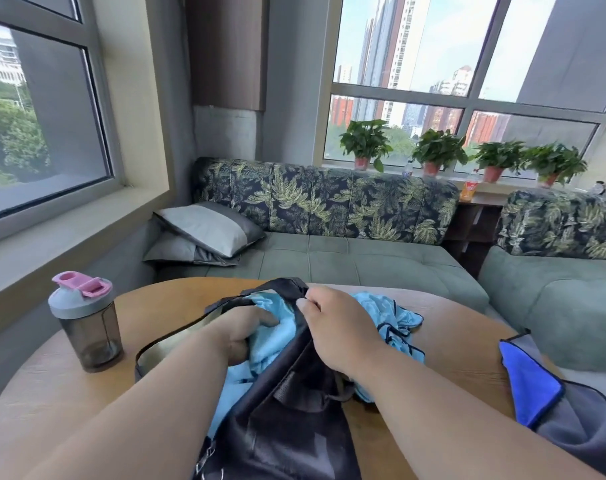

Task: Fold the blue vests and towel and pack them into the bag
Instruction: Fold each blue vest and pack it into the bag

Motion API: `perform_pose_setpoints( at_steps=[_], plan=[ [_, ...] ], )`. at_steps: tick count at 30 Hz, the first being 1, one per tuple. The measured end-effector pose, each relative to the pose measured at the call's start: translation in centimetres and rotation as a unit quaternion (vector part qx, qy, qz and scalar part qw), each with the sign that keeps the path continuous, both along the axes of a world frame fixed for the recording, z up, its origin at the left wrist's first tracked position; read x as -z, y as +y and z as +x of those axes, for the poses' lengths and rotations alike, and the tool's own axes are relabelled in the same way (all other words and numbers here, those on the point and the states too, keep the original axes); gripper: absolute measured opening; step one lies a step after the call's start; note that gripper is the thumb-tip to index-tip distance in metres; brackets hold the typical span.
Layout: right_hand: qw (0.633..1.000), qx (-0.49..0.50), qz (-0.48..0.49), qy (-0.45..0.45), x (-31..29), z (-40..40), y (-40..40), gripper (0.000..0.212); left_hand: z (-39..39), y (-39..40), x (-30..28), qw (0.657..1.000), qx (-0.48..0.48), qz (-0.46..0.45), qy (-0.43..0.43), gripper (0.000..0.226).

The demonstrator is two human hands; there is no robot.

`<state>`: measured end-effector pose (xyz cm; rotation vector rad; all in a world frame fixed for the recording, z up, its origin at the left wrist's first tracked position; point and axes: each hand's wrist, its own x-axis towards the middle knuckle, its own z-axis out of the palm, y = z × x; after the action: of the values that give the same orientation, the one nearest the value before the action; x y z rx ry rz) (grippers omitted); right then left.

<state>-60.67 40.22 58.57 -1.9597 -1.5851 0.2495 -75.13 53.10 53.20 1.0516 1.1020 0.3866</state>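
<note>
Left hand (pixel 240 329) fingers curl into a blue vest (pixel 260 344) inside the open bag (pixel 287 427) at the table's (pixel 52 393) middle. Right hand (pixel 339 327) pinches the bag's rim. Second vest (pixel 395 323) lies beyond; towel (pixel 530 382) at right edge.

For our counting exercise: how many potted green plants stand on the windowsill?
4, in a row along the sill behind the sofa: far left, second, third, far right. None looks hidden.
</note>
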Motion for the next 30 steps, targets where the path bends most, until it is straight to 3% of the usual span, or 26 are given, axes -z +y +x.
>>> perform_pose_setpoints(
  at_steps=[4, 9, 14, 18, 24, 30],
  plan=[
    [1.000, -0.024, -0.004, 0.005, 0.1, 0.1, 0.6, 0.041, 2.6, 0.2, 0.6, 0.996, 0.075, 0.031, 0.048, 0.019],
    [0.999, -0.021, 0.007, 0.027, 1.5, 1.5, 0.1, 0.040, 5.0, -0.7, 1.4, 0.948, 0.052, 0.195, 0.247, 0.025],
    [0.996, -0.003, 0.027, 0.081, 3.0, 2.4, -0.9, 0.038, 4.8, -1.6, 2.7, 0.944, -0.009, 0.260, 0.202, 0.084],
    [0.994, 0.009, 0.038, 0.101, 3.9, 2.4, -1.5, 0.038, 4.9, -2.6, 4.3, 0.885, 0.088, 0.365, 0.274, 0.070],
    [0.994, 0.021, 0.030, 0.101, 4.7, 3.0, -2.6, 0.037, 7.5, -3.1, 7.1, 0.790, 0.231, 0.378, 0.424, 0.068],
    [0.991, 0.037, 0.020, 0.128, 5.5, 3.4, -3.4, 0.036, 8.5, -3.4, 7.7, 0.766, 0.239, 0.374, 0.465, 0.073]
  ],
)
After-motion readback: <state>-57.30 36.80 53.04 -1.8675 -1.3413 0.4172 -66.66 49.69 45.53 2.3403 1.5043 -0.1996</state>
